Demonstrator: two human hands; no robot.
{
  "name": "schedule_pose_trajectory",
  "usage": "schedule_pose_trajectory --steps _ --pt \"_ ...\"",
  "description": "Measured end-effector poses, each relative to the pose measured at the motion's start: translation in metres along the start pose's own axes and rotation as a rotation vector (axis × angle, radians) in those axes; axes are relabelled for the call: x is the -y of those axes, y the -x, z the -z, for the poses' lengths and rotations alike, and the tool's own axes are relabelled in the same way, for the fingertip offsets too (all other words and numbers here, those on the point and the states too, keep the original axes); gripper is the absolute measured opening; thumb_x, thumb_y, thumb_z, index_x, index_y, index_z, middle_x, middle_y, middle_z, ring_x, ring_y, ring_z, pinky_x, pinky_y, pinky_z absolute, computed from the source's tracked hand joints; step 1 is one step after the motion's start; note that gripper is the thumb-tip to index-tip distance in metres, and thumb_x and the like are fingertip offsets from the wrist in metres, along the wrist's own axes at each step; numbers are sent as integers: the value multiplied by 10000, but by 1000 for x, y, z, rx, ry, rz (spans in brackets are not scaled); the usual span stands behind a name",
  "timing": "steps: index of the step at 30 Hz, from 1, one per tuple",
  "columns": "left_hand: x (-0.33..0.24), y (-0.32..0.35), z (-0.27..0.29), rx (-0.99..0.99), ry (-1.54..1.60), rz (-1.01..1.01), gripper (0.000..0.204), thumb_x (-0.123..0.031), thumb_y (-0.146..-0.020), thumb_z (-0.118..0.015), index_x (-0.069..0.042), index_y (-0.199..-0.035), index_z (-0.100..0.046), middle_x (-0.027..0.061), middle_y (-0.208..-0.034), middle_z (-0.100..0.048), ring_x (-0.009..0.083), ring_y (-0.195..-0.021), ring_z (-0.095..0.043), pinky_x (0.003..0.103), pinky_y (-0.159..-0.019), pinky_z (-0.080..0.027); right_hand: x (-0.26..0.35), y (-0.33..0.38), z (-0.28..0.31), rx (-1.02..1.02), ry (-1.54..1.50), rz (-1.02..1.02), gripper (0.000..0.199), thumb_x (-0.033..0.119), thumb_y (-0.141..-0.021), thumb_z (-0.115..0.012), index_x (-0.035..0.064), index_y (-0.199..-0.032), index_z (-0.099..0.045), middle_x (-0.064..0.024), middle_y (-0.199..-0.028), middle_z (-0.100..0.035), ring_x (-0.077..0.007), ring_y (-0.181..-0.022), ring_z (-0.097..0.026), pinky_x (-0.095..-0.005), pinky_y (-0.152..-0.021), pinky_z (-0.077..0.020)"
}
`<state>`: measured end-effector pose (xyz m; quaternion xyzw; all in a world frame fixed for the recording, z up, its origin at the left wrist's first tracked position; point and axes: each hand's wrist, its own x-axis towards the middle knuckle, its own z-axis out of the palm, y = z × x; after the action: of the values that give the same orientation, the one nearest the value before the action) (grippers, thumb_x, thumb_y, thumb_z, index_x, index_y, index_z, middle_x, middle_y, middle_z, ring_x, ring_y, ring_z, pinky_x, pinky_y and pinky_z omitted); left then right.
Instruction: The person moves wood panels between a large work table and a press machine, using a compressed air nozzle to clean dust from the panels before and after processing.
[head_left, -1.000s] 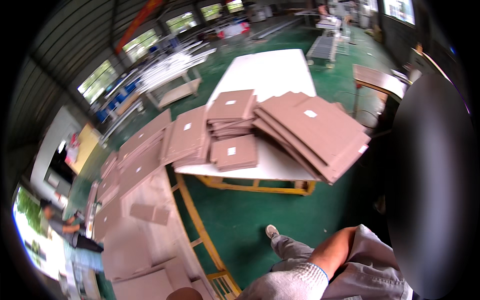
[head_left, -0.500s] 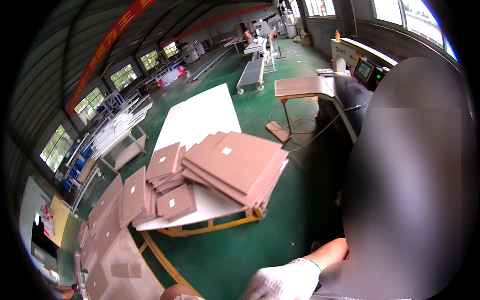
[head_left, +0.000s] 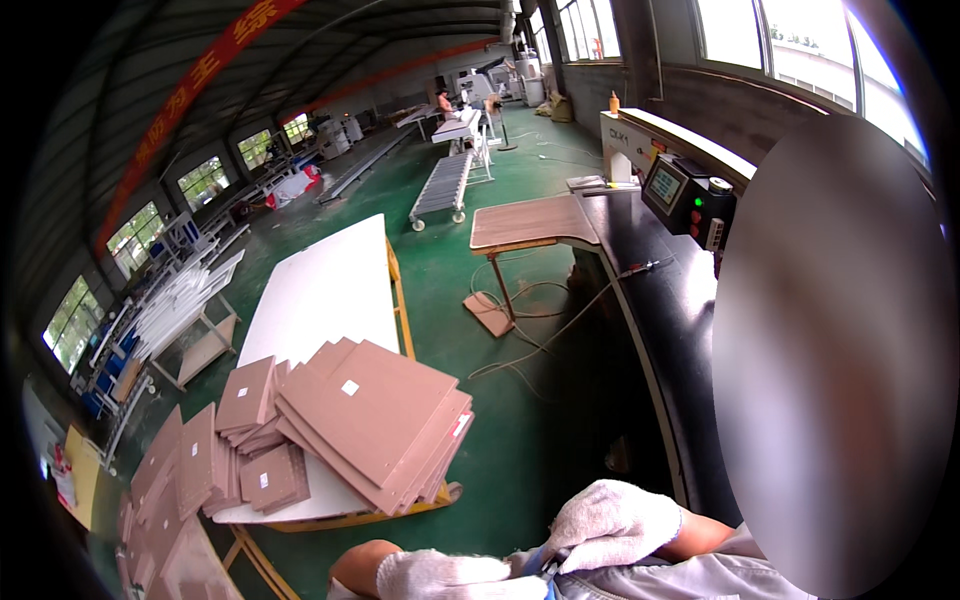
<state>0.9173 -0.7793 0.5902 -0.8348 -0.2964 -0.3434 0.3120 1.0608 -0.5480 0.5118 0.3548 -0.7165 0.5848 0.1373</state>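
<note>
Both my hands wear white knitted gloves and sit close together in front of my grey clothing at the lower edge. My right hand is closed, its fingers pinching at a small dark piece beside a bit of blue material. Just left of it, my left hand has its fingers bent together against the same blue bit, partly cut off by the frame's edge. What the two hands grip is too small and hidden to name.
Stacks of brown panels lie on a white board on a yellow frame at left. A black-topped machine table with a control screen runs along the right. A cable trails across the green floor. Blur covers the far right.
The view has turned right, so the panels sit further left and more of the machine table shows. My left hand has come into view, and both hands have come together at my waist.
</note>
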Motion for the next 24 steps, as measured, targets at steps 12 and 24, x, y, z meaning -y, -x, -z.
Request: schedule_pose_trajectory --steps 12,24 --pt "165 33 -101 -312 189 134 195 -132 -793 -722 -122 -988 -716 71 -1022 -743 231 -892 -711 362 -638 -486 -44 -50 114 -303 1048 408 268 119 -896 -688 -57 -1099 -697 -175 -933 -690 -247 -717 -646 -433 -683 -559" --pt "337 103 -149 -462 257 224 151 -143 -676 -731 -110 -804 -658 53 -836 -701 187 -669 -659 337 -523 -485 -157 -137 284 -34 952 388 192 157 -822 -660 -9 -919 -656 -26 -692 -507 -168 -545 -499 -354 -524 -428"
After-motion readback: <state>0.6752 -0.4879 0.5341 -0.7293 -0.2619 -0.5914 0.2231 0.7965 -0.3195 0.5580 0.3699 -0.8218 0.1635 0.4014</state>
